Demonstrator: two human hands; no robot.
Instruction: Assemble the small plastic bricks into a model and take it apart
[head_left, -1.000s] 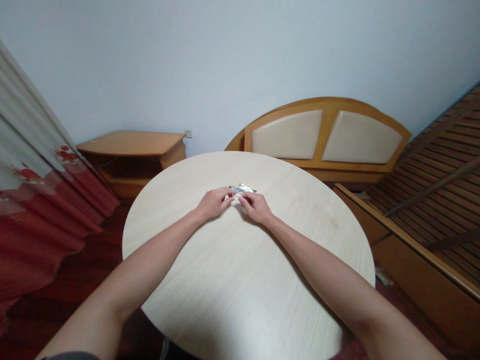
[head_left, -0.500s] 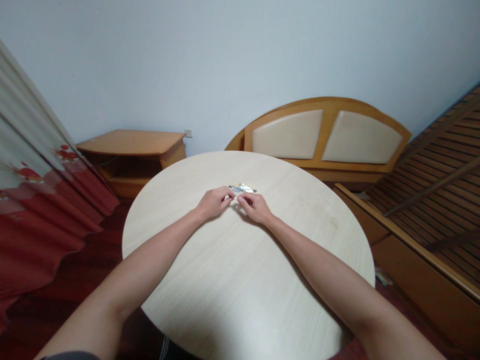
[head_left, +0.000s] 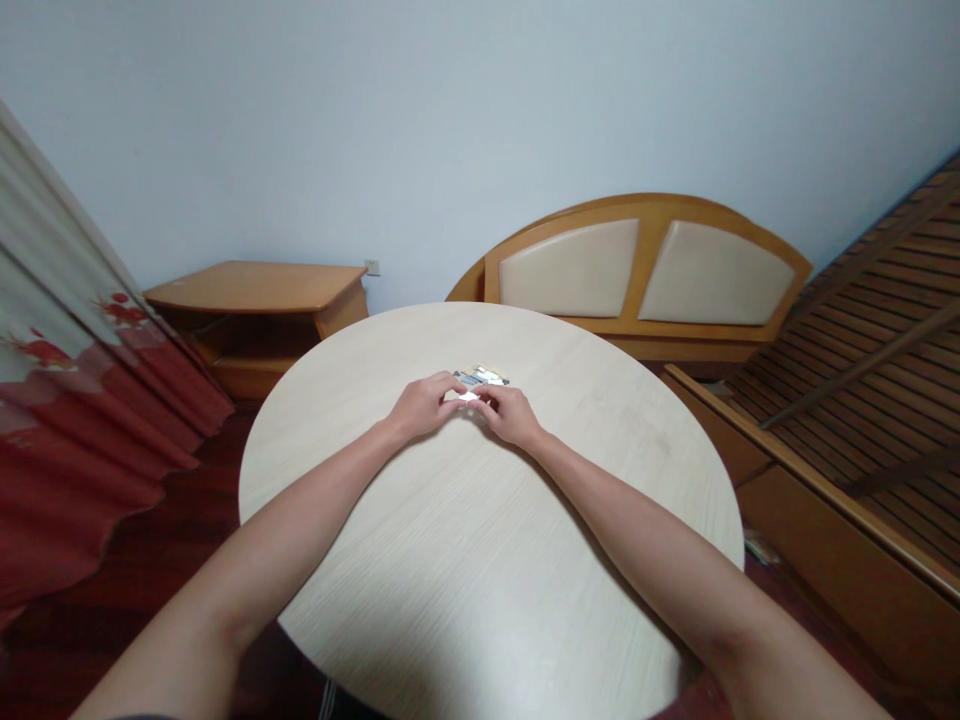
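We've got left hand (head_left: 424,407) and right hand (head_left: 514,415) meeting over round pale wood table (head_left: 600,500), fingers closed, pinching small white piece (head_left: 469,396) beside printed packet (head_left: 481,376), apparently for fine control.

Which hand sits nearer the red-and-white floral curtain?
Left. The left hand rests right of the red-and-white floral curtain, over the pale round table; the right hand lies past the left, farther from the curtain.
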